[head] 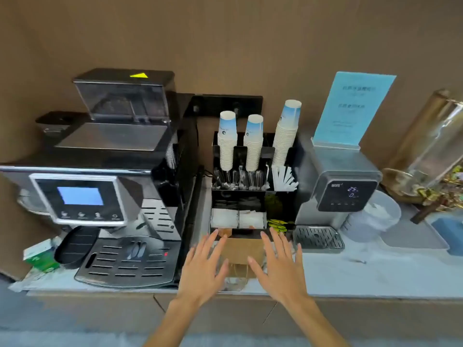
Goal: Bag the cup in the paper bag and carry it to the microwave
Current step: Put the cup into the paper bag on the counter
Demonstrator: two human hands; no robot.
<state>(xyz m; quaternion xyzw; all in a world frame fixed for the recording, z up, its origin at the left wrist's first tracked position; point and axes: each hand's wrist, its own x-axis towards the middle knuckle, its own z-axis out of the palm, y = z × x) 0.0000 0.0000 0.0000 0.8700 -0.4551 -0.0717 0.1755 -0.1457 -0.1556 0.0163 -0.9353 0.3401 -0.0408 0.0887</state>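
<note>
A brown paper bag [240, 251] lies flat on the counter in front of the black organizer, its twine handles toward me. My left hand [203, 269] hovers over the bag's left edge with fingers spread, holding nothing. My right hand [278, 266] is spread over the bag's right edge, also empty. Three stacks of blue-and-white paper cups [253, 144] stand upside down in the organizer behind the bag. No microwave is in view.
A black coffee machine [105, 196] fills the counter's left side. The black organizer [250, 196] holds stirrers, straws and sachets. A grey water dispenser [335, 191] with a drip tray stands to the right, beside a clear plastic container [375, 216] and a glass jar [436, 146].
</note>
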